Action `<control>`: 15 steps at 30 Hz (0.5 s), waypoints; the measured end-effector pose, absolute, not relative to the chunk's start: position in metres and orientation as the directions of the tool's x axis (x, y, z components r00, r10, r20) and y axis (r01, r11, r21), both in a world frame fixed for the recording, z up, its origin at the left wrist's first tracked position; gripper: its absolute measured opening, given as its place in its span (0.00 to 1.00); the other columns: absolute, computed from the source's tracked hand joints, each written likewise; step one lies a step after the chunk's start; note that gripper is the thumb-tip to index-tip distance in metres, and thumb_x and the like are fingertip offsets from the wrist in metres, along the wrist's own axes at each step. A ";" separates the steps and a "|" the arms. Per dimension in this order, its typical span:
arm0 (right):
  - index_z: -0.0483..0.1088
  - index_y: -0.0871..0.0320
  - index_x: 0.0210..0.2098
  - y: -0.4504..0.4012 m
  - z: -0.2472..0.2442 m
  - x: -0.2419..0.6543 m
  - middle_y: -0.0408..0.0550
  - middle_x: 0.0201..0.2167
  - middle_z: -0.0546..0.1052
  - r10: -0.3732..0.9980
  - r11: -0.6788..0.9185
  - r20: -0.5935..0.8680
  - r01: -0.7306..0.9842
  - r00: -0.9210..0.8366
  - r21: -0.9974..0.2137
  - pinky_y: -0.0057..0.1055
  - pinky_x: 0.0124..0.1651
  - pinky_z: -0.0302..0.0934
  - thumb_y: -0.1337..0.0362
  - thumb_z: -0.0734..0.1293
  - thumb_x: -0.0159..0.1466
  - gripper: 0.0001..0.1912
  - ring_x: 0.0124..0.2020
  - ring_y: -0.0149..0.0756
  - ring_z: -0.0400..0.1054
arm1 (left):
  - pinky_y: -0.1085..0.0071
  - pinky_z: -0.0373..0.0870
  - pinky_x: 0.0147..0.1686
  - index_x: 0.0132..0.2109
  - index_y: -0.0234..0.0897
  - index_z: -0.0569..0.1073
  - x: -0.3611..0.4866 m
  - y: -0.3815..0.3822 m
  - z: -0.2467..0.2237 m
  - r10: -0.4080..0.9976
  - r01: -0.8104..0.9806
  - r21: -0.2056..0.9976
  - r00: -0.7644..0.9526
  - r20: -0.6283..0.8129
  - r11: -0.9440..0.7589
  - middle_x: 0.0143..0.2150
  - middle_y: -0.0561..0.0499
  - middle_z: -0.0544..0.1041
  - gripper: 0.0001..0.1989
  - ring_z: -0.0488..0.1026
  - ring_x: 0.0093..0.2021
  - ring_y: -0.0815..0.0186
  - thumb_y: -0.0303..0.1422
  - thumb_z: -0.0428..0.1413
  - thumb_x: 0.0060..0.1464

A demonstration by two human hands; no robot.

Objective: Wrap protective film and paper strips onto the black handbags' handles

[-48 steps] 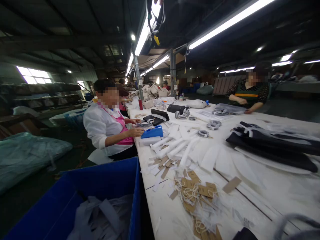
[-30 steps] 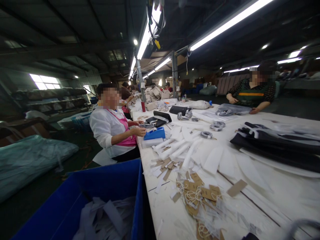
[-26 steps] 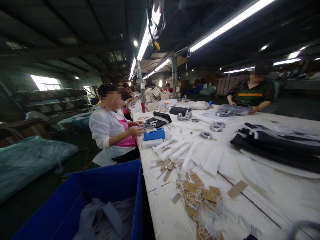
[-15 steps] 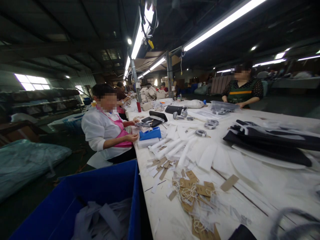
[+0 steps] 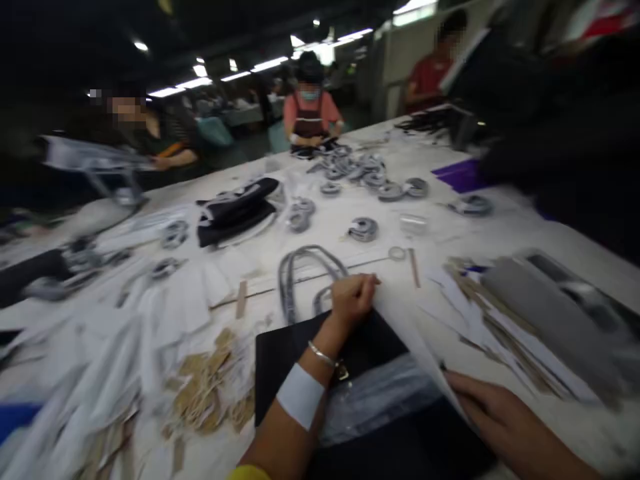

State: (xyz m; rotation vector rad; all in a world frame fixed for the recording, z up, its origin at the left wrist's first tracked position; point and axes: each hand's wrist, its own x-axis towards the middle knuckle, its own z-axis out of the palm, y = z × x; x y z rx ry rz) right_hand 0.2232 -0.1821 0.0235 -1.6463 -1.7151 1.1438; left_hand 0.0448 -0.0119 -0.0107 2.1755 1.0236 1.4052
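A black handbag (image 5: 280,353) with grey handles (image 5: 286,287) and a small gold clasp lies on the table in front of me. Clear plastic bag film (image 5: 380,397) covers part of it and runs along its right side. My left hand (image 5: 354,300) is closed in a fist over the handbag's upper edge, beside the film; what its fingers grip is hidden. At the film's right edge, my right hand (image 5: 487,403) has its thumb and fingers closed on the plastic. Motion blurs both hands somewhat.
Brown tags (image 5: 210,383) with strings and white strips (image 5: 145,333) spread at left. Rolled grey handles (image 5: 363,229) lie beyond. At right sits a stack of card pieces (image 5: 510,340) and a grey panel (image 5: 545,313). Several co-workers, including one in an apron (image 5: 310,120), surround the table.
My view has swung right and down. Both my hands and most of the black handbag have come into sight; the blue bin and the person in white have left it.
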 end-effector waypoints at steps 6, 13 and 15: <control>0.77 0.54 0.49 -0.198 0.022 0.239 0.50 0.45 0.80 0.983 -0.105 -0.173 0.559 -0.068 -0.822 0.37 0.50 0.67 0.62 0.58 0.65 0.19 0.46 0.44 0.74 | 0.76 0.63 0.25 0.33 0.35 0.79 0.035 -0.007 -0.011 0.692 0.378 0.598 0.194 0.695 -0.707 0.20 0.54 0.71 0.20 0.69 0.21 0.72 0.37 0.46 0.66; 0.76 0.55 0.50 -0.198 -0.002 0.242 0.46 0.43 0.80 0.938 -0.330 -0.342 0.151 -0.061 -0.932 0.31 0.42 0.68 0.57 0.64 0.63 0.19 0.41 0.42 0.75 | 0.75 0.59 0.23 0.31 0.35 0.78 0.038 -0.012 -0.013 0.722 0.350 0.655 0.101 0.684 -0.669 0.17 0.56 0.66 0.20 0.63 0.18 0.74 0.36 0.46 0.66; 0.76 0.55 0.50 -0.195 -0.003 0.240 0.44 0.39 0.81 0.908 -0.398 -0.400 0.040 -0.127 -0.916 0.27 0.33 0.66 0.55 0.64 0.63 0.19 0.34 0.38 0.75 | 0.75 0.58 0.22 0.31 0.35 0.77 0.040 -0.012 -0.015 0.738 0.344 0.676 0.080 0.671 -0.652 0.17 0.57 0.66 0.21 0.62 0.17 0.74 0.37 0.46 0.66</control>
